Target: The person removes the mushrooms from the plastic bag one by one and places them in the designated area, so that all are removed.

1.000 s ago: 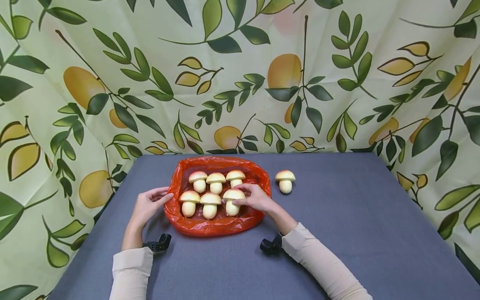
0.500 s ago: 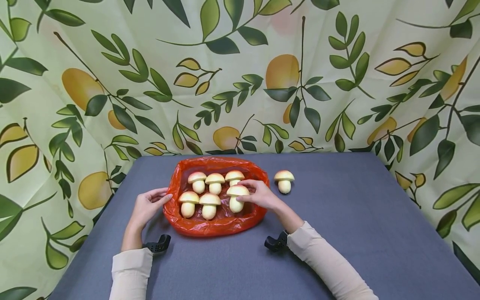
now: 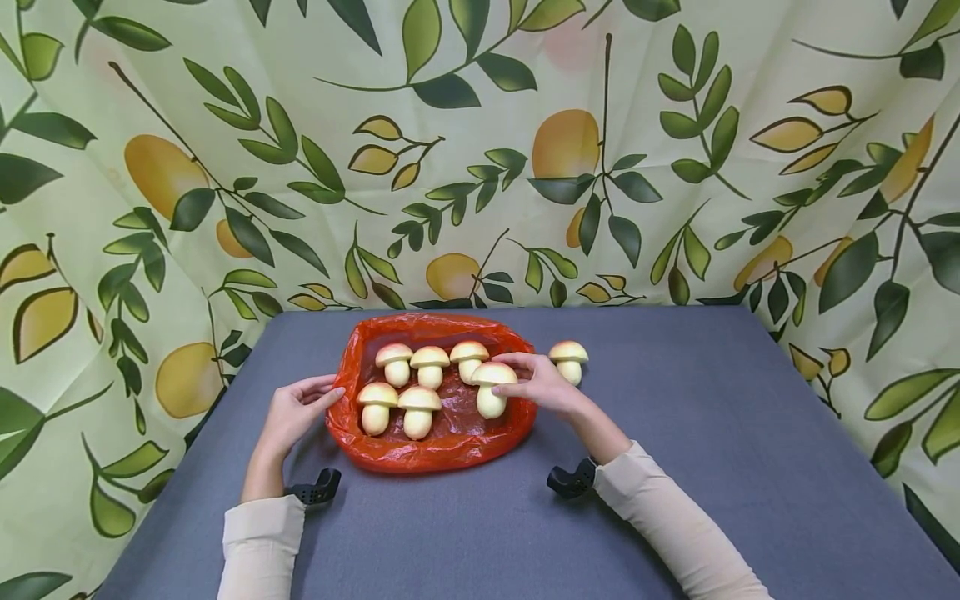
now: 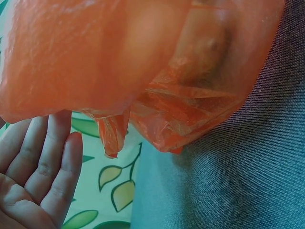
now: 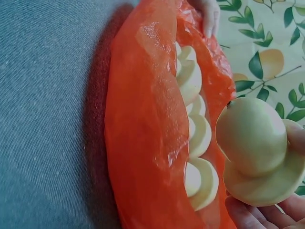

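A toy mushroom (image 3: 492, 402) with a pale stem and yellowish cap is in my right hand (image 3: 546, 385), whose thumb and fingers grip it by the cap. It hangs above the right part of an opened red plastic bag (image 3: 431, 456). The right wrist view shows the same mushroom (image 5: 252, 138) upside down, close to the lens. Several more mushrooms (image 3: 419, 410) stand in two rows inside the bag. At the bag's left rim, my left hand (image 3: 296, 412) pinches the plastic between thumb and fingers; in the left wrist view its fingers (image 4: 45, 167) reach behind the orange-looking plastic.
One more mushroom (image 3: 568, 360) stands on the table to the right of the bag, partly behind my right hand. A grey-blue cloth (image 3: 712, 433) covers the table. Behind it hangs a leaf-patterned curtain (image 3: 480, 167).
My right hand has lifted the mushroom from the front row's right end and moved it to the right and up. The left hand has stayed at the bag's rim.
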